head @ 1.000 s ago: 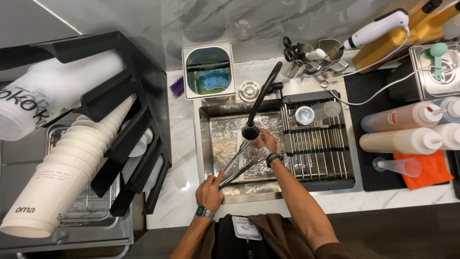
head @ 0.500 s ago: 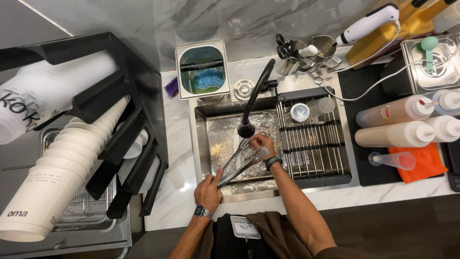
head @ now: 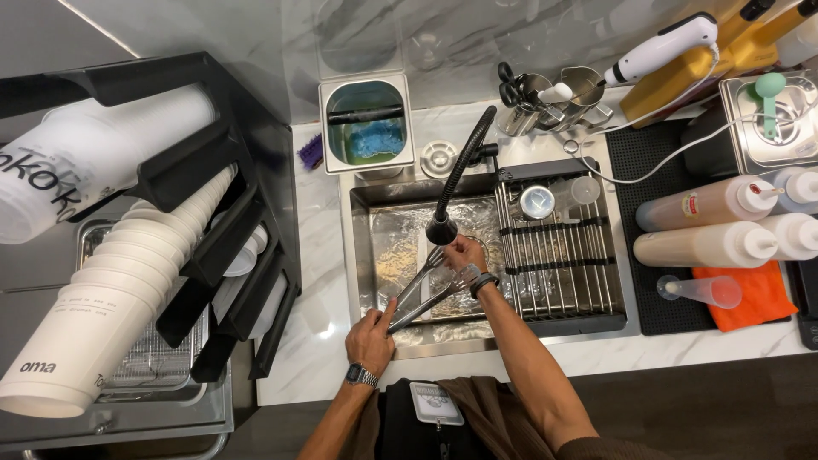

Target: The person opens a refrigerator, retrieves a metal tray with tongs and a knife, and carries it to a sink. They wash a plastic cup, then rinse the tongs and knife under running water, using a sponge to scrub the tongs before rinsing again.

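Over the steel sink (head: 366, 255), left hand (head: 371, 339) grips the metal tongs (head: 422, 294) at seven o'clock; right hand (head: 464, 254) pinches their tips under the black faucet (head: 456, 183).

Bright, even light falls from overhead, and shadows stay soft. Glare flashes off the wet steel sink (head: 400, 247) just beyond the hands and off the marble surface (head: 319, 255) to their left. Edges bow slightly; focus stays sharp throughout.
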